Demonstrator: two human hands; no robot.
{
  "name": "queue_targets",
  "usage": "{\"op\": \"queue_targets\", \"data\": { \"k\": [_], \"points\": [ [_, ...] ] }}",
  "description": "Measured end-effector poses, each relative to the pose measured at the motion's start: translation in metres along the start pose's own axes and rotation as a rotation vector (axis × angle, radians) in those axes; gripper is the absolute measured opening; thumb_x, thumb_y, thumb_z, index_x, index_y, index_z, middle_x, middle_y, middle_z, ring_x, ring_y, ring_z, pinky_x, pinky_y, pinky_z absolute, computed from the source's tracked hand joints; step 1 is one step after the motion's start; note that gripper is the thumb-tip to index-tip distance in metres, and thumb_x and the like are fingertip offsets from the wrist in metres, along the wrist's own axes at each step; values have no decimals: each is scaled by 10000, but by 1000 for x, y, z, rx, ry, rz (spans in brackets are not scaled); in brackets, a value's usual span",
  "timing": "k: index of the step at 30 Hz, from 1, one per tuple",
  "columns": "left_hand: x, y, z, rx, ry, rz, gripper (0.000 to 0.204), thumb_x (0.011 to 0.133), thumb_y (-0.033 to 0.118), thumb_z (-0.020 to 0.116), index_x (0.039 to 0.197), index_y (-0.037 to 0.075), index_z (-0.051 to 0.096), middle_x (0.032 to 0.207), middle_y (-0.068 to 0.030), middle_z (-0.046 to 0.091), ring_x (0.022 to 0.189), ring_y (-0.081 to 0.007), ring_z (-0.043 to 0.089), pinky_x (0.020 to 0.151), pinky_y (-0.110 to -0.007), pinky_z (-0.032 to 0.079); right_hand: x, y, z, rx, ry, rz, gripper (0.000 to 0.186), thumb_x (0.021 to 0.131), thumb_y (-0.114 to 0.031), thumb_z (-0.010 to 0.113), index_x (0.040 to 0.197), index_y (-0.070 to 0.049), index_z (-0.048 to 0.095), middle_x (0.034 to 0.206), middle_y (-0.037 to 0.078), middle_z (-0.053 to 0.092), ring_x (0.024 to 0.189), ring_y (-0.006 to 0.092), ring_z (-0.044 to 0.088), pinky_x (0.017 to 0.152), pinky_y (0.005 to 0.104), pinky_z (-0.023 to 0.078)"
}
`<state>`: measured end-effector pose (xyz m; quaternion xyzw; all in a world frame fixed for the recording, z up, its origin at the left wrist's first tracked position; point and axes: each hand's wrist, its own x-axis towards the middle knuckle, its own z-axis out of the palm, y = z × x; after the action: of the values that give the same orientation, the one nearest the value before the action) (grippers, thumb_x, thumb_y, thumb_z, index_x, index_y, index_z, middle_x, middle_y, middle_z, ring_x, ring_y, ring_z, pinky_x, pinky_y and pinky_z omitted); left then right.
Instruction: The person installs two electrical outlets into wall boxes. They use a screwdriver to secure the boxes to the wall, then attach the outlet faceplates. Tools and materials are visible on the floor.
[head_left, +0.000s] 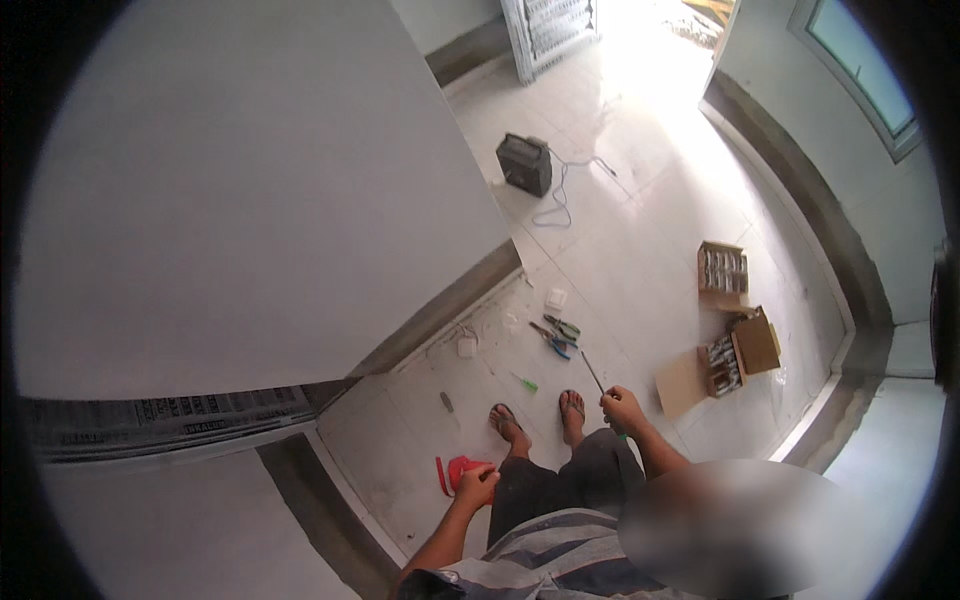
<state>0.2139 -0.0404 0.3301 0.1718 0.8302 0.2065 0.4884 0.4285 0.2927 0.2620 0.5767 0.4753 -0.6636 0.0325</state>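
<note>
My right hand [619, 408] is closed round a long screwdriver [597, 376] with a green handle, its metal shaft angled up and left over the floor. My left hand [478, 484] is closed beside my left thigh, directly over or against a red plastic object [456, 470]; what its fingers grip is too small to make out. In front of my feet lie a green-handled screwdriver [527, 383], pliers and cutters [558, 338], a white square fitting [556, 298] and another white piece [466, 347] near the wall.
Two open cardboard boxes [720, 270] [757, 335] of small packed parts sit on the right. A black boxy device [524, 164] with a cable stands farther ahead on the tiled floor [640, 220]. Walls [250, 190] flank me, with a bright doorway [660, 40] at the top.
</note>
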Motion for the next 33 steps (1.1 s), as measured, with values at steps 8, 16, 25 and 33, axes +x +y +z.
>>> {"op": "queue_targets", "data": {
  "k": [8, 16, 25, 33],
  "points": [
    [28, -94, 53, 91, -110, -260, 397, 890, 293, 745, 1204, 51, 733, 1130, -163, 754, 1052, -275, 720, 953, -382, 543, 85, 114, 40, -181, 35, 34, 202, 853, -142, 594, 883, 48, 655, 738, 152, 674, 603, 237, 670, 552, 391, 551],
    [104, -128, 69, 265, 15, -282, 373, 899, 304, 731, 1197, 81, 732, 1242, -206, 649, 1211, -383, 597, 1057, -466, 464, 205, 174, 126, -518, 35, -92, 359, 821, -316, 625, 988, -14, 726, 1135, 291, 706, 1100, 437, 675, 955, 466, 524],
    [193, -185, 82, 279, -84, -232, 402, 924, 331, 699, 1236, 78, 703, 1187, -159, 697, 1144, -358, 635, 1007, -463, 491, 390, 196, 180, -549, -1, 32, 303, 838, -245, 618, 1071, -67, 695, 1239, 246, 662, 1119, 479, 621, 955, 513, 514],
    [205, -179, 69, 220, -78, -273, 397, 914, 332, 710, 1191, 49, 727, 1066, -145, 742, 1054, -349, 681, 947, -440, 523, 487, 210, 177, -734, 287, -198, 400, 844, -150, 688, 1222, -60, 592, 1202, 266, 576, 1020, 480, 654, 872, 562, 545]
  ]
}}
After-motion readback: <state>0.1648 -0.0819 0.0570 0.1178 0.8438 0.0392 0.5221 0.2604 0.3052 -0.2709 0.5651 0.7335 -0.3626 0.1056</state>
